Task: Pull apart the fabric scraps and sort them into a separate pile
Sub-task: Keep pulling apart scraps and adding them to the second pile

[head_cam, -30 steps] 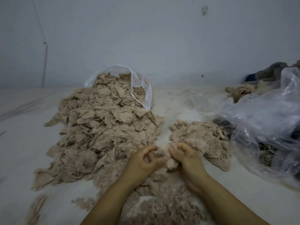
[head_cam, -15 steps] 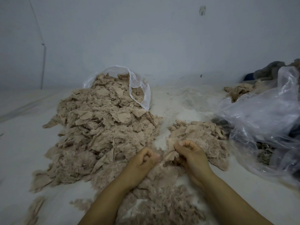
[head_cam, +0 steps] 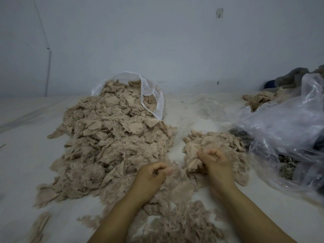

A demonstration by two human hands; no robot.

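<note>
- Left of my hands, the big scrap heap (head_cam: 112,142) spills from a plastic bag (head_cam: 152,100) behind it.
- The smaller scrap pile (head_cam: 215,146) lies right; farther right, another plastic bag (head_cam: 284,130).

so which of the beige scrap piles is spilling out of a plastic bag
The big pile on the left: the clear bag sits open at its far end. The smaller pile by the right hand lies loose on the surface.

No readable text, label, brand, number or sign is showing anywhere in the head view.
</note>
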